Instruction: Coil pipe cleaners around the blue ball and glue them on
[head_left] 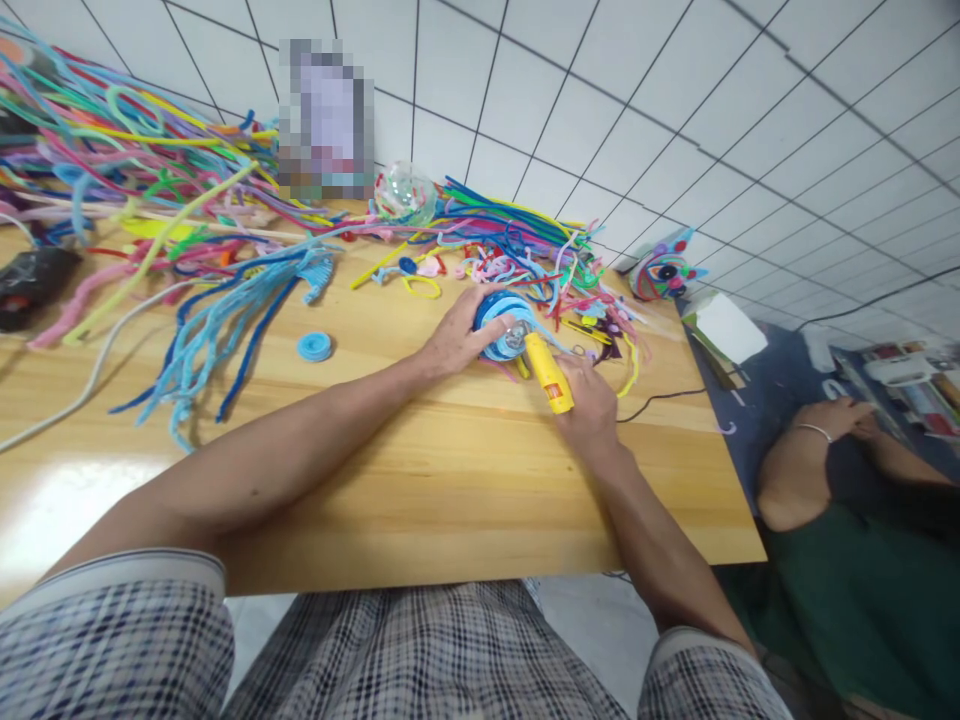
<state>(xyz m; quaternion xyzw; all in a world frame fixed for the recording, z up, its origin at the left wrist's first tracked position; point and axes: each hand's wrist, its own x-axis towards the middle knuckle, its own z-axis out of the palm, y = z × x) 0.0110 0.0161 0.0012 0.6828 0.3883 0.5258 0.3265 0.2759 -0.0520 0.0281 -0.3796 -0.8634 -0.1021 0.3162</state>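
My left hand (466,332) is closed round a blue coil-wrapped round piece (499,312), thumb across its near side, with a clear part showing in its middle. A yellow hot glue gun (550,375) is in my right hand (589,400); its nozzle end points at the coiled piece. A light blue pipe cleaner strand runs from the piece toward the right. To the left on the table lies a small flat blue coil (314,346). Beyond it spreads a bunch of blue pipe cleaners (225,320).
Many coloured pipe cleaners (150,130) heap at the back left. A clear ball (405,192) and a decorated fish-like craft (664,270) stand along the wall. A black cord (660,398) crosses the right side. Another person's arm (799,460) is beyond the table's right edge.
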